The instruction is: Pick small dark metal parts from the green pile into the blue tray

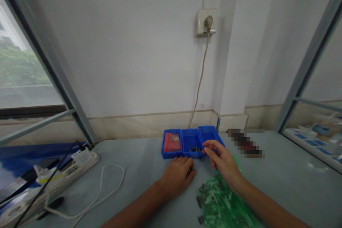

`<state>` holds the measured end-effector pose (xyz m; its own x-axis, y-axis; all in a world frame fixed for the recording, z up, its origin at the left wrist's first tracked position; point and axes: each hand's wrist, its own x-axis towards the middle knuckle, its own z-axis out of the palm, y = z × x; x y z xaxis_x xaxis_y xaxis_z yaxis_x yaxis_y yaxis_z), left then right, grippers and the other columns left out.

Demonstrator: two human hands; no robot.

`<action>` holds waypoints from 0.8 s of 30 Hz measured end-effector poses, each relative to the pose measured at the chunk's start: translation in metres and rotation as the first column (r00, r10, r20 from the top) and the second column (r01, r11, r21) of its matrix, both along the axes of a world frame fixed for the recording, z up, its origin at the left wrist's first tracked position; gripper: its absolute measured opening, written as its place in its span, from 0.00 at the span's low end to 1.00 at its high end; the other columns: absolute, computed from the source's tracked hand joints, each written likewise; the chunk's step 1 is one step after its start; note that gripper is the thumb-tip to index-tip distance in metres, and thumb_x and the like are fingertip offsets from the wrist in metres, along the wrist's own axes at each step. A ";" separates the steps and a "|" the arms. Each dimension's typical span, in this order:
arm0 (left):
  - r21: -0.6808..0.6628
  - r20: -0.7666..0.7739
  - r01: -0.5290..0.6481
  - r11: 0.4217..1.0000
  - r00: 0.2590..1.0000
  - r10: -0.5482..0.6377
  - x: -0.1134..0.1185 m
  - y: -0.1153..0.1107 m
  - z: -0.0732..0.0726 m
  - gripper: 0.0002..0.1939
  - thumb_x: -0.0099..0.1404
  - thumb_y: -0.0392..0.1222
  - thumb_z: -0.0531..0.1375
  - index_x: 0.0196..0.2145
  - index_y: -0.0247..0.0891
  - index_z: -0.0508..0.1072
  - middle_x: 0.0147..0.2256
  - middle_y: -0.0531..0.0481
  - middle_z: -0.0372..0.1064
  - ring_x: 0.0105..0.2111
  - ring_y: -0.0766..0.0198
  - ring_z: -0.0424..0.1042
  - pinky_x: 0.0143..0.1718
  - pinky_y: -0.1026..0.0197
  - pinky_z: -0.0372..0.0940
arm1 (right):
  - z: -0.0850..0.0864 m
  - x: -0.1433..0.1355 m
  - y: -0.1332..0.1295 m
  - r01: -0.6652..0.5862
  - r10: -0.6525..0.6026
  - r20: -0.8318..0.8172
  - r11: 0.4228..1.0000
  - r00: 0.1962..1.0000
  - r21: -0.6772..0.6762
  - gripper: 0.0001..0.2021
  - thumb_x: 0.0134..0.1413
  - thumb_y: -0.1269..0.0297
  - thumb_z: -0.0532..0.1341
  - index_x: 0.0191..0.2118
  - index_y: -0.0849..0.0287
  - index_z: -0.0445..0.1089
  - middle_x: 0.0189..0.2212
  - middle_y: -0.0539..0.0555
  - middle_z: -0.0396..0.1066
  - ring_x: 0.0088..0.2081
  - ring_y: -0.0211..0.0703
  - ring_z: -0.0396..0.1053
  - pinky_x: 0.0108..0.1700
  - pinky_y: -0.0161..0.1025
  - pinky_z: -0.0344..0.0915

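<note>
My left hand (pixel 178 176) rests on the table just in front of the blue bins, fingers curled. Small dark metal parts (pixel 190 170) peek out between its thumb and forefinger. Thumb and fingertip of my right hand (pixel 219 158) come together in a pinch at the front of the right blue bin (pixel 210 133); what they hold, if anything, is too small to make out. Several small dark pieces (pixel 196 149) lie in the middle blue bin (pixel 190 137). Red plastic bags (pixel 171 142) fill the left blue bin (pixel 163 151). Below my right forearm spreads a green plastic bag (pixel 224 199) of small parts.
On the left lie a white power strip (pixel 72 171) and a looped white cable (pixel 98 199). A wall socket (pixel 207 22) has a cord hanging behind the bins. A blurred dark object (pixel 245 144) lies at right. Metal frame posts (pixel 307 60) stand on both sides.
</note>
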<state>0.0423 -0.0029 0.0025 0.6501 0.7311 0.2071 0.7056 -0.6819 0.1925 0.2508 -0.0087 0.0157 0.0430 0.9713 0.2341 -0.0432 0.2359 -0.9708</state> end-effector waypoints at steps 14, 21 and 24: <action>0.005 0.012 0.000 1.000 1.000 0.000 0.000 0.000 0.000 0.04 0.74 0.42 0.57 0.44 0.41 0.67 0.42 0.48 0.73 0.43 0.54 0.71 0.45 0.55 0.63 | -0.004 0.001 0.001 -0.001 0.000 -0.035 1.000 0.999 -0.016 0.20 0.60 0.44 0.63 0.46 0.57 0.72 0.24 0.47 0.69 0.17 0.33 0.56 0.18 0.32 0.52; 0.019 0.012 0.014 1.000 1.000 -0.014 -0.001 0.000 -0.001 0.03 0.74 0.41 0.57 0.43 0.41 0.67 0.42 0.49 0.72 0.43 0.55 0.71 0.45 0.55 0.63 | -0.004 0.001 0.003 -0.001 0.001 -0.042 1.000 0.999 -0.007 0.19 0.60 0.45 0.64 0.45 0.57 0.71 0.25 0.48 0.71 0.17 0.32 0.55 0.18 0.31 0.52; 0.021 0.002 0.009 1.000 1.000 -0.009 -0.001 0.001 -0.001 0.04 0.74 0.42 0.57 0.43 0.41 0.67 0.42 0.48 0.72 0.43 0.55 0.71 0.45 0.56 0.63 | -0.004 0.001 0.003 0.002 -0.002 -0.030 1.000 1.000 0.003 0.19 0.60 0.45 0.64 0.45 0.56 0.71 0.26 0.48 0.72 0.17 0.32 0.56 0.18 0.31 0.52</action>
